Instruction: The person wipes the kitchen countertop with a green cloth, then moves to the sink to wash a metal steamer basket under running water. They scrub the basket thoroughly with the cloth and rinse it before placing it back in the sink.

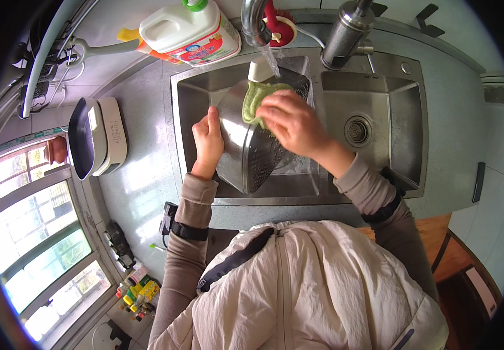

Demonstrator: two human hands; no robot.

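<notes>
A stainless-steel steamer pot (231,168) with a perforated base is tipped on its side over the left basin (197,85) of a double sink. My left hand (208,139) grips its left edge, thumb laid along the metal wall. In my right hand (296,124) is a bunched green cloth (255,99), pressed against the pot where the smooth wall meets the holes. The pot's white handle (259,71) points toward the faucet (255,28). Water (271,62) runs from the spout onto the area beside that handle.
Behind the left basin stands a white detergent jug (190,35) with a green cap. A metal dispenser-like cylinder (347,33) rises behind the right basin (361,103). On the left counter is a white appliance with a dark pan (86,139). Several bottles (138,294) stand by the window.
</notes>
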